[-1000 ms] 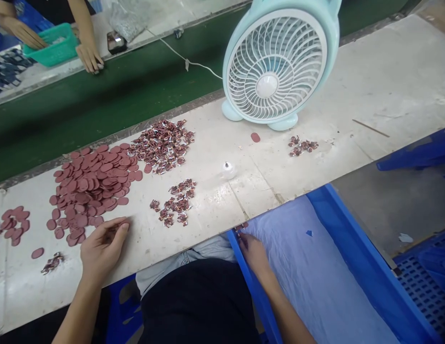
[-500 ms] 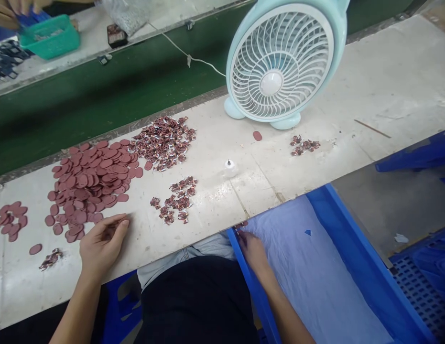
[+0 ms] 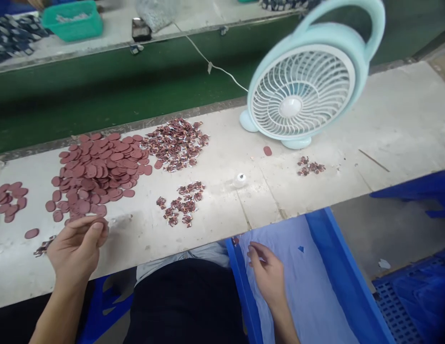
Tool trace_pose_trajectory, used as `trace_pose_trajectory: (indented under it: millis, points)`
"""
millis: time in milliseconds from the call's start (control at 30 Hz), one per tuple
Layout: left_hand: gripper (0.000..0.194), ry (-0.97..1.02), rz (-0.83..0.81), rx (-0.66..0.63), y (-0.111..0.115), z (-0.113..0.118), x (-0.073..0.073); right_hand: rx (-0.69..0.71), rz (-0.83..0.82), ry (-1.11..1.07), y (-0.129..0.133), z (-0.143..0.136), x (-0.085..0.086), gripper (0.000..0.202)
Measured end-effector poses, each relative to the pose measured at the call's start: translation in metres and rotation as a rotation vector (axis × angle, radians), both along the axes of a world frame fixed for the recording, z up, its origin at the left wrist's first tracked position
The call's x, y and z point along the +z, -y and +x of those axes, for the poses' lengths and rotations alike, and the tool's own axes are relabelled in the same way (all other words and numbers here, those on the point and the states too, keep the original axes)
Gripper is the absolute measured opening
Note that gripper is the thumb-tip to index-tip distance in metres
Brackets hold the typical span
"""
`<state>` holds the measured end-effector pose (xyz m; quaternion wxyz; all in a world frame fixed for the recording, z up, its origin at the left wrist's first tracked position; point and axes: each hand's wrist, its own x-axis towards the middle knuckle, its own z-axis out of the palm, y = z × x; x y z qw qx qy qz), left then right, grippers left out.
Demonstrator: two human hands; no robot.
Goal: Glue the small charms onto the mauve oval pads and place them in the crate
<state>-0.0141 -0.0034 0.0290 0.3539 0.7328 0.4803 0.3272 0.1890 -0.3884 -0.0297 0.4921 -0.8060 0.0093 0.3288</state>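
Observation:
Over the worktable at lower left, my left hand (image 3: pixel 77 243) is closed, thumb against curled fingers, with a small reddish edge at the fingertips that I cannot identify. It is beside a large pile of reddish-brown oval discs (image 3: pixel 96 172) and partly covers a few small brown pieces (image 3: pixel 43 246). My right hand (image 3: pixel 268 270) is over the lined blue bin (image 3: pixel 330 267), thumb and index finger apart, nothing visible between them. Small brown figure-like pieces form a dense heap (image 3: pixel 177 143) and a looser group (image 3: pixel 182 203). A reddish piece (image 3: pixel 235 241) is at the bin's left rim.
A light-blue fan (image 3: pixel 301 91) stands at the table's back, its cord running left. Near it are a single disc (image 3: pixel 267 151), a small brown cluster (image 3: pixel 310 167) and a white knob-like object (image 3: pixel 240 179). A green basket (image 3: pixel 73 21) is on the far bench.
My left hand has moved left, away from the brown groups. My right hand has drawn back from the table edge over the bin, its fingers now apart. The camera view has shifted.

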Motion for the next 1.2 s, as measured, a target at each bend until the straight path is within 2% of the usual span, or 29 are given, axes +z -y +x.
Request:
trace_pose_trajectory:
  millis: [67, 133, 200, 267, 333, 467, 567, 667, 733, 800, 900, 967, 1067, 1133, 1200]
  points:
    - [0.032, 0.256, -0.203, 0.018, 0.01, 0.002, 0.014, -0.06, 0.135, -0.052, -0.008, 0.009, 0.032, 0.04]
    - [0.034, 0.393, -0.409, -0.022, 0.024, 0.005, 0.025, -0.099, 0.327, -0.15, -0.024, 0.019, 0.057, 0.034]
    - [0.031, 0.44, -0.614, -0.126, 0.042, 0.012, 0.032, -0.124, 0.509, -0.268, -0.046, 0.028, 0.074, 0.029]
    - [0.023, 0.485, -0.823, -0.242, 0.06, 0.02, 0.034, -0.133, 0.633, -0.368, -0.068, 0.034, 0.084, 0.027]
    - [0.018, 0.54, -0.977, -0.335, 0.076, 0.029, 0.035, -0.133, 0.727, -0.455, -0.085, 0.038, 0.087, 0.029]
    - [0.017, 0.618, -1.138, -0.462, 0.096, 0.04, 0.034, -0.103, 0.91, -0.614, -0.109, 0.045, 0.081, 0.043]
    - [0.019, 0.716, -1.266, -0.453, 0.102, 0.04, 0.035, -0.052, 1.051, -0.671, -0.126, 0.057, 0.072, 0.048]
    - [0.015, 0.788, -1.392, -0.4, 0.103, 0.039, 0.035, 0.042, 1.19, -0.705, -0.148, 0.079, 0.064, 0.047]
    - [0.015, 0.838, -1.47, -0.412, 0.103, 0.041, 0.035, 0.098, 1.246, -0.713, -0.162, 0.094, 0.062, 0.049]
    - [0.016, 0.898, -1.536, -0.454, 0.102, 0.043, 0.034, 0.125, 1.243, -0.7, -0.172, 0.106, 0.062, 0.057]
    - [0.016, 0.991, -1.589, -0.481, 0.098, 0.046, 0.033, 0.125, 1.147, -0.679, -0.173, 0.104, 0.073, 0.031]
    - [0.024, 1.024, -1.614, -0.465, 0.097, 0.047, 0.031, 0.067, 1.047, -0.64, -0.167, 0.086, 0.087, 0.022]
    - [0.029, 1.013, -1.656, -0.417, 0.099, 0.049, 0.028, -0.045, 0.818, -0.481, -0.16, 0.047, 0.11, 0.046]
    - [0.026, 1.011, -1.671, -0.397, 0.103, 0.052, 0.026, -0.017, 0.699, -0.375, -0.16, 0.023, 0.123, 0.049]
    - [0.027, 1.021, -1.672, -0.411, 0.107, 0.055, 0.025, 0.027, 0.665, -0.256, -0.164, 0.006, 0.13, 0.043]
